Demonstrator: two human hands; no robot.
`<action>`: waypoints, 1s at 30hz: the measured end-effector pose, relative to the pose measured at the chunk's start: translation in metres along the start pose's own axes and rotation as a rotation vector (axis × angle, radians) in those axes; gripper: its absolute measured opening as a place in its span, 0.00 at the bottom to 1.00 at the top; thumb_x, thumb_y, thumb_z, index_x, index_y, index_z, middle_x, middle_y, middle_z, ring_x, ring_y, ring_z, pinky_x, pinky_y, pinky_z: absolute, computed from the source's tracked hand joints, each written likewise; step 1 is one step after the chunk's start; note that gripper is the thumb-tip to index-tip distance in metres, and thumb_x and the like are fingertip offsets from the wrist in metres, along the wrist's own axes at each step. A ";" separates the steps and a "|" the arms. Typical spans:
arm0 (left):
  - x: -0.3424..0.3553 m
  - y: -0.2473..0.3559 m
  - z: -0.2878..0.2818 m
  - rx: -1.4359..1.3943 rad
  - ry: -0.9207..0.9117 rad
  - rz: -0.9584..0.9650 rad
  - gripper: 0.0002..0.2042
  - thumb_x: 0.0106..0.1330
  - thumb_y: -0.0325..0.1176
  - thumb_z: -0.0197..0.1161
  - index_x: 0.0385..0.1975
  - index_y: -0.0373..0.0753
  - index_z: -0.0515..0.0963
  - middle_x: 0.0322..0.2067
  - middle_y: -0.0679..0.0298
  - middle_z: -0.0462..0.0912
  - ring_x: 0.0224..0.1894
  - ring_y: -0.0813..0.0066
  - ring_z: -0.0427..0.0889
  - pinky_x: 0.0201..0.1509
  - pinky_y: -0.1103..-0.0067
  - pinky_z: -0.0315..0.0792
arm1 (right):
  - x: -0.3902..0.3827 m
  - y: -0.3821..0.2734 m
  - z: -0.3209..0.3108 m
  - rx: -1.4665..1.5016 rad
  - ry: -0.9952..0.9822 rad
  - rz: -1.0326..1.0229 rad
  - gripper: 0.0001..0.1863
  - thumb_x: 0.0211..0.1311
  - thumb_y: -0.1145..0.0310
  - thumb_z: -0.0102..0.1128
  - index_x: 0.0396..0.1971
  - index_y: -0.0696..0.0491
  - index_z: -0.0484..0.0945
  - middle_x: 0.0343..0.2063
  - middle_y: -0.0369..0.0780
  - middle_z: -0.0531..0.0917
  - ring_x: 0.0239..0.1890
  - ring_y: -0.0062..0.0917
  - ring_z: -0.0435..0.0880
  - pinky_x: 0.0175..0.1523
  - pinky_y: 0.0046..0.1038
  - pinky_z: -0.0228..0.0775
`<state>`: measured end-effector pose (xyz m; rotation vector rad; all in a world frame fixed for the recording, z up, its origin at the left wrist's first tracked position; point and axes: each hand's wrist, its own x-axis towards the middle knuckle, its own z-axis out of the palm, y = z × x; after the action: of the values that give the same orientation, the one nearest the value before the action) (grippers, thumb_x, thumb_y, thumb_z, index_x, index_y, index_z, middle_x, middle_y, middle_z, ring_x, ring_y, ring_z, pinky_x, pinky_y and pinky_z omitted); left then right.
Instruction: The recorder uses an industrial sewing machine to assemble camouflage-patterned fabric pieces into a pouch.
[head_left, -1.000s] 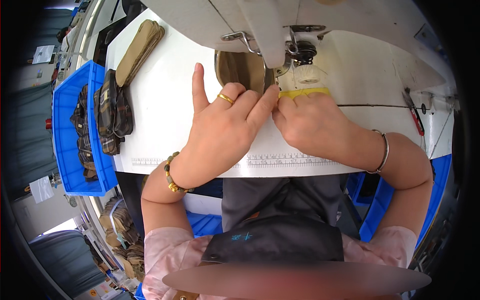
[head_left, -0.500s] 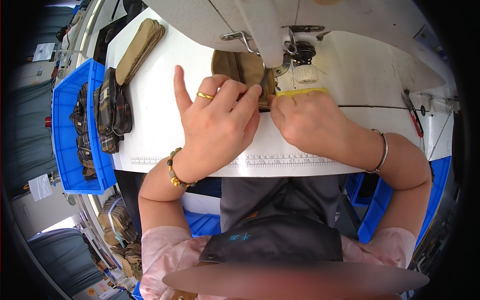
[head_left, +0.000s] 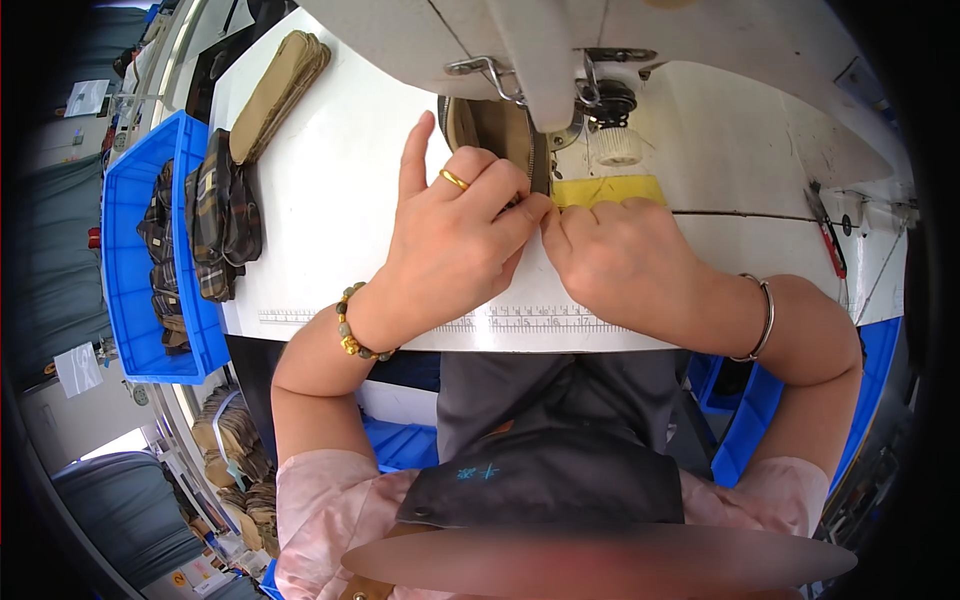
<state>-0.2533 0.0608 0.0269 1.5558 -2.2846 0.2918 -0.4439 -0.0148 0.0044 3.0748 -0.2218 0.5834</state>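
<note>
A brown fabric piece (head_left: 490, 125) with a dark zipper-like edge (head_left: 540, 165) lies under the head of a white sewing machine (head_left: 545, 65). At its near end my left hand (head_left: 450, 240) pinches the edge, little finger raised and a ring on the finger beside it. My right hand (head_left: 625, 250) is closed right next to it, fingertips meeting the left ones at the same edge. What the right fingers grip is mostly hidden under them. Just beyond the right knuckles, a yellow strip (head_left: 610, 190) lies on the white table (head_left: 360, 150).
Left on the table are stacked tan fabric pieces (head_left: 280, 95) and plaid pouches (head_left: 225, 215), beside a blue bin (head_left: 205, 340) holding more plaid pieces. Red-handled snips (head_left: 832, 245) lie at the right. A printed ruler (head_left: 540, 318) runs along the near edge.
Both hands have drawn slightly nearer to me, the left also shifting right. The brown piece has turned and shifted a little right, showing more of its zipper-like edge.
</note>
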 end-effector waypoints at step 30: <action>0.000 0.001 0.006 0.048 0.049 -0.058 0.09 0.47 0.30 0.71 0.30 0.45 0.85 0.30 0.75 0.76 0.43 0.75 0.77 0.72 0.40 0.47 | 0.002 0.001 -0.003 0.016 -0.173 0.095 0.19 0.52 0.69 0.61 0.46 0.58 0.83 0.14 0.35 0.77 0.15 0.22 0.77 0.19 0.28 0.66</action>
<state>-0.2553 0.0589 0.0214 1.6170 -2.2071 0.3680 -0.4432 -0.0157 0.0077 3.1449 -0.3677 0.3210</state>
